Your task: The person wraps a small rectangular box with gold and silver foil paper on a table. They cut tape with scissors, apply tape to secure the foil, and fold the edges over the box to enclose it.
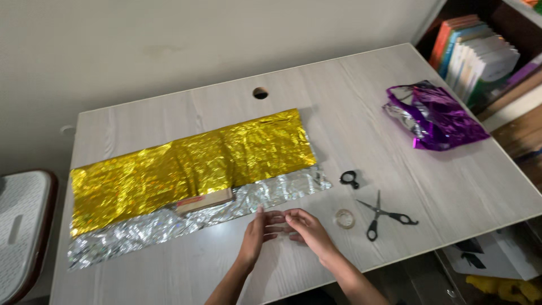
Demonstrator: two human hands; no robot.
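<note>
- Gold foil sheet (pixel 192 169) lay spread flat, silver underside (pixel 169 229) showing along the near edge, small box (pixel 204 201) resting on that fold.
- Left hand (pixel 255 236) and right hand (pixel 307 230) met just in front of the foil, fingertips pinched on something too small and clear to make out, likely a strip of tape.
- Judged mid-wrap: next called for pressing the strip onto the foil fold.
- Right of the foil: tape roll (pixel 344 218), scissors (pixel 384 214), black clip (pixel 349 179), purple foil (pixel 435 116).
- Pale wood desk (pixel 361 90); bookshelf (pixel 480 53) beyond the foil's right end.
</note>
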